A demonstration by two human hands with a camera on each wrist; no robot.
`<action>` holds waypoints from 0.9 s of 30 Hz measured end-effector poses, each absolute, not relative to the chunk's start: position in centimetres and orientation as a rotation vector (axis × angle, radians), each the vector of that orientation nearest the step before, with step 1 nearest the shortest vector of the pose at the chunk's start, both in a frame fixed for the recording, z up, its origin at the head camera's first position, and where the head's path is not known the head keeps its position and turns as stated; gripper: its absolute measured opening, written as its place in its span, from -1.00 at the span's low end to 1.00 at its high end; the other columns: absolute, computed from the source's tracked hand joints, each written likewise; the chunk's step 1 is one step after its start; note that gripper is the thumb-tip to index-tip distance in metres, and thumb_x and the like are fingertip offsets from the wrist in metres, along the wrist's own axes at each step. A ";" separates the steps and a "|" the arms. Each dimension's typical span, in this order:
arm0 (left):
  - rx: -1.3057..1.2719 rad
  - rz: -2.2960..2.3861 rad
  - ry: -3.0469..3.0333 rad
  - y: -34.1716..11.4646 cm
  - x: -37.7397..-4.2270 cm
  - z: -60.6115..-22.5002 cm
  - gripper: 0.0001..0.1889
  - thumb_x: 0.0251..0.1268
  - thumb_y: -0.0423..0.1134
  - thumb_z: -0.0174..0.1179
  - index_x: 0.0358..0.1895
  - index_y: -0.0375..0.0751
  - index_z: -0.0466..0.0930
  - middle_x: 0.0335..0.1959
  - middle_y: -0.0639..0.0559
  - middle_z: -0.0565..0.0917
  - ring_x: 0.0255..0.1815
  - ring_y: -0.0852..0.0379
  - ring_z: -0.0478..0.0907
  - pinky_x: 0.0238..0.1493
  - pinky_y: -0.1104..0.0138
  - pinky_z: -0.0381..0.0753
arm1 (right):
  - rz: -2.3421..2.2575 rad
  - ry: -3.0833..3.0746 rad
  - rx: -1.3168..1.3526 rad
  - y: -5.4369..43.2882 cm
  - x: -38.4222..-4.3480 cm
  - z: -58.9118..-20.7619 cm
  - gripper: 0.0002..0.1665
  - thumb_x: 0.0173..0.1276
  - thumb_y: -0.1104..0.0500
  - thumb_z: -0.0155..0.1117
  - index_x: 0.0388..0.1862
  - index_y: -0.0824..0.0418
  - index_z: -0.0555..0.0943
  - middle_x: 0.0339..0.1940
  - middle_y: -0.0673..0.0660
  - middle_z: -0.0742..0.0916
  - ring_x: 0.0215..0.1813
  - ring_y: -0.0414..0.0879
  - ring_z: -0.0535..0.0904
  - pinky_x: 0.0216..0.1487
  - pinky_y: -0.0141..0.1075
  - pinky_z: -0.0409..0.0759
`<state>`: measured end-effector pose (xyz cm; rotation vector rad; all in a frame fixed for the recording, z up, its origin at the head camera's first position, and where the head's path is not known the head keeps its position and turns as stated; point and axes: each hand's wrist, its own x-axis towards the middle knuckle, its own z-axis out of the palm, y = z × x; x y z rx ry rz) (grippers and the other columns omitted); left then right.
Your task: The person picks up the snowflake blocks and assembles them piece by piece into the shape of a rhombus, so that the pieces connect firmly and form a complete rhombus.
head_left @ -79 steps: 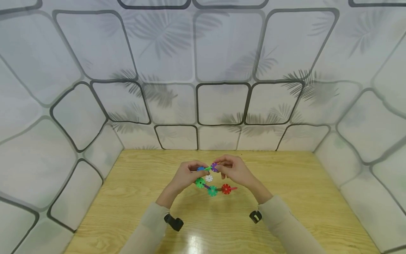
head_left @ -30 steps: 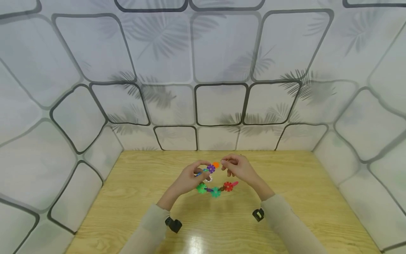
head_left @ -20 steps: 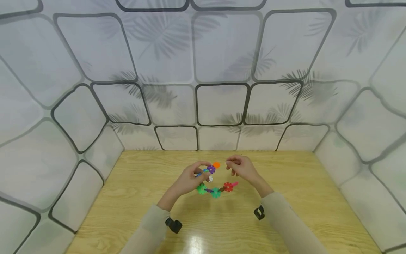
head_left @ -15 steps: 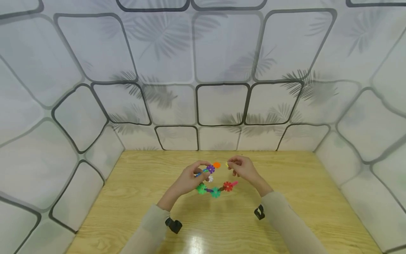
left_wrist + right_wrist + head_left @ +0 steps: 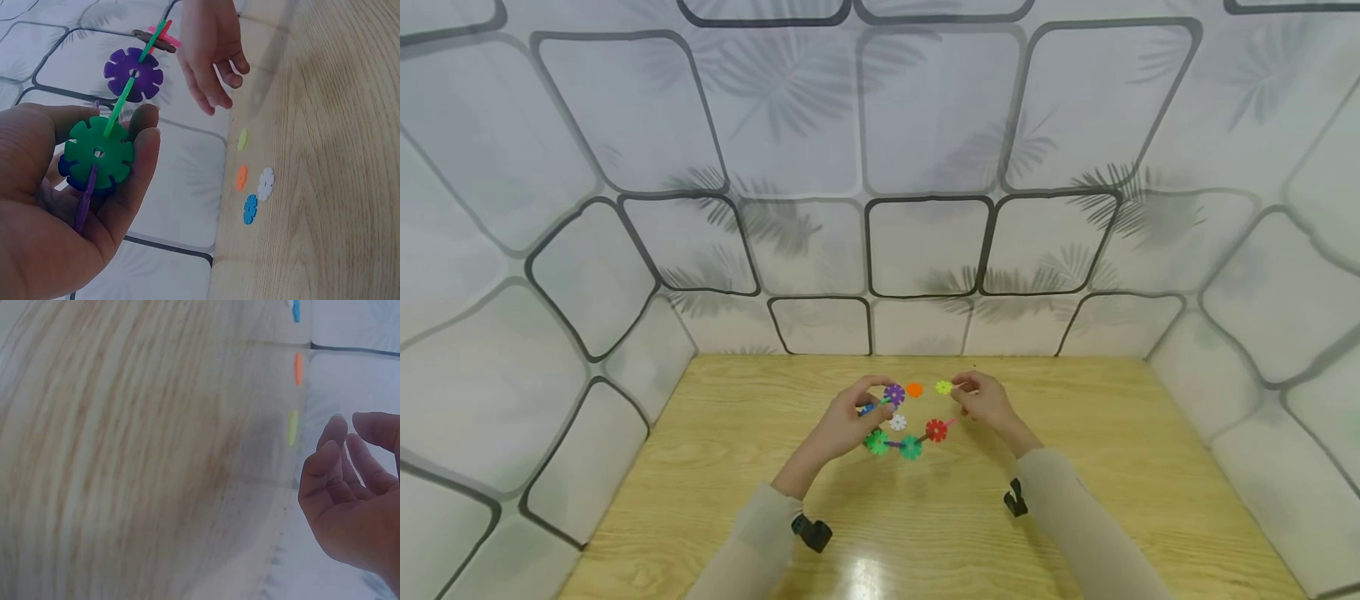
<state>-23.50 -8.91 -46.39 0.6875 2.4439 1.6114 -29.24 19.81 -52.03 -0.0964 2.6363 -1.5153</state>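
Observation:
My left hand point(image 5: 846, 421) grips a chain of slotted plastic snowflake discs, lifted off the table. In the left wrist view a green disc point(image 5: 100, 153) sits at the fingers, with a purple disc point(image 5: 133, 75) joined beyond it by an edge-on green piece. From the head, the chain curves through a teal disc point(image 5: 912, 447) to a red disc point(image 5: 936, 430) and an edge-on pink piece at its end. My right hand point(image 5: 987, 402) hovers near a loose yellow disc point(image 5: 943, 387), fingers loosely bent; the right wrist view shows a gap between thumb and fingers, nothing held.
On the wooden table point(image 5: 910, 533) lie a loose orange disc point(image 5: 914, 390), a white disc point(image 5: 898, 422) and a blue disc point(image 5: 250, 209), close to the yellow one. Patterned white panels point(image 5: 925, 250) enclose the table at the back and both sides.
My right hand has let go of the chain's purple disc and moved right, uncovering the orange, then the yellow disc. The left hand still holds the chain, which has turned slightly.

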 end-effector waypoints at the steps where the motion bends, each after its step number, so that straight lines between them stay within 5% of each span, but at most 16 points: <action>1: 0.687 1.622 2.442 -8.9 -23.5 -46.4 -0.56 0.61 -0.20 0.21 0.45 -0.11 0.47 -0.14 -0.23 0.80 -0.26 0.10 0.71 -0.52 0.40 0.46 | -1.509 2.637 -0.089 19.9 -29.4 -52.3 -0.60 0.59 0.21 0.22 0.29 0.40 0.57 0.08 0.40 0.73 -0.29 0.06 0.73 -0.42 -0.37 0.57; 5: 0.671 1.642 2.444 -8.9 -23.5 -46.5 -0.54 0.60 -0.21 0.21 0.46 -0.12 0.47 -0.11 -0.28 0.80 -0.26 0.10 0.70 -0.52 0.40 0.43 | -1.465 2.670 -0.100 20.4 -30.1 -53.5 -0.60 0.58 0.20 0.23 0.28 0.37 0.58 0.10 0.40 0.74 -0.25 -0.02 0.73 -0.32 -0.33 0.64; 16: 0.640 1.653 2.444 -9.0 -23.4 -46.4 -0.53 0.60 -0.23 0.20 0.48 -0.12 0.46 -0.10 -0.33 0.80 -0.43 0.17 0.57 -0.62 0.42 0.27 | -1.324 2.778 -0.145 20.7 -31.3 -55.2 -0.62 0.53 0.21 0.24 0.23 0.36 0.62 0.04 0.40 0.75 0.09 0.26 0.69 0.18 0.12 0.68; 22: 0.640 1.638 2.433 -9.0 -23.4 -46.4 -0.55 0.60 -0.22 0.21 0.46 -0.09 0.48 -0.10 -0.37 0.78 -0.48 0.19 0.51 -0.62 0.42 0.28 | -1.235 2.837 -0.186 20.6 -32.2 -55.7 -0.58 0.50 0.16 0.25 0.25 0.32 0.64 -0.05 0.31 0.76 -0.01 0.14 0.68 0.14 0.07 0.67; 27: 0.653 1.626 2.431 -9.0 -23.3 -46.3 -0.56 0.61 -0.21 0.19 0.45 -0.10 0.48 -0.13 -0.35 0.78 -0.51 0.20 0.48 -0.61 0.42 0.30 | -1.206 2.834 -0.133 20.4 -32.8 -56.2 -0.50 0.45 0.02 0.31 0.28 0.19 0.67 -0.12 0.17 0.75 -0.16 0.00 0.62 -0.13 -0.14 0.62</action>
